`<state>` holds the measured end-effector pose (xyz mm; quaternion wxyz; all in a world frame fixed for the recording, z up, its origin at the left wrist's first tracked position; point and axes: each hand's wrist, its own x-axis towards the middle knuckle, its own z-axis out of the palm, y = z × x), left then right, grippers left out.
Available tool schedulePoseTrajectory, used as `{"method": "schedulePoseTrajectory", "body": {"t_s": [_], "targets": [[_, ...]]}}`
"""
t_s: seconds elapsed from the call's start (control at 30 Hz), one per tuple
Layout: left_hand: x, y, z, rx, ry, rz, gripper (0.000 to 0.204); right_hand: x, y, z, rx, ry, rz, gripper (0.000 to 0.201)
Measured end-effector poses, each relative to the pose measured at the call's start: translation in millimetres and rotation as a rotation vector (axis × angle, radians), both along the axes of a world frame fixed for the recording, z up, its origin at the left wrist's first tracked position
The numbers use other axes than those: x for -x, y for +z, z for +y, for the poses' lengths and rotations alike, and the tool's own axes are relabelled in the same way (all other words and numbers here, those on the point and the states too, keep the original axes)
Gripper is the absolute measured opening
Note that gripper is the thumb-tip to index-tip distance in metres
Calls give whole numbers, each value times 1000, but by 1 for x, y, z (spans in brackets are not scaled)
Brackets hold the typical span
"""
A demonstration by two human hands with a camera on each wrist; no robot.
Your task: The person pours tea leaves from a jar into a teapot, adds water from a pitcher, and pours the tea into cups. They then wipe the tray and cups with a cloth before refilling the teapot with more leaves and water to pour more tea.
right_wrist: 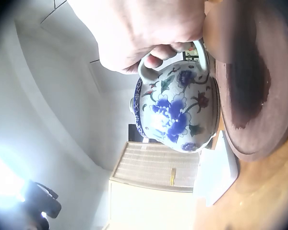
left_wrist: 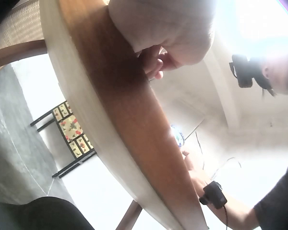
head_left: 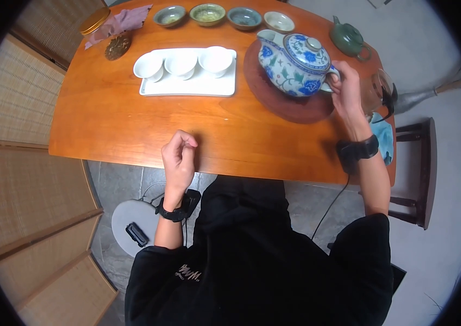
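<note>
Cups (head_left: 180, 66), three and white, line a rectangular tray (head_left: 187, 90) at far left on the counter (head_left: 105, 119). Nearer, the left hand (head_left: 179, 160) holds nothing, fingers loosely curled together. Rightward, the right hand (head_left: 348, 89) has its fingers clamped on a blue-flowered teapot's (head_left: 295, 70) handle (right_wrist: 145, 72), over a round brown board (head_left: 266, 101).

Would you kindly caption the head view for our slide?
Right hand grips a floral teapot; three white cups stand on a tray.
</note>
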<state>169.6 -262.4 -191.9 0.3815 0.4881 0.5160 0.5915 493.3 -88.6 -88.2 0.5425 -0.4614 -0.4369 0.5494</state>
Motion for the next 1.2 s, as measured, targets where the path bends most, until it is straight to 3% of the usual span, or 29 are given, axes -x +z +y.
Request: {"method": "schedulePoseTrajectory", "body": {"t_s": [0.37,1.2], "targets": [[1,-1,0,-12,2,-13,12,43,18,23,-102,181,-426,28],[0,0,0,-12,46,-28,13,76,67,46,-282,307,-895,36]]}}
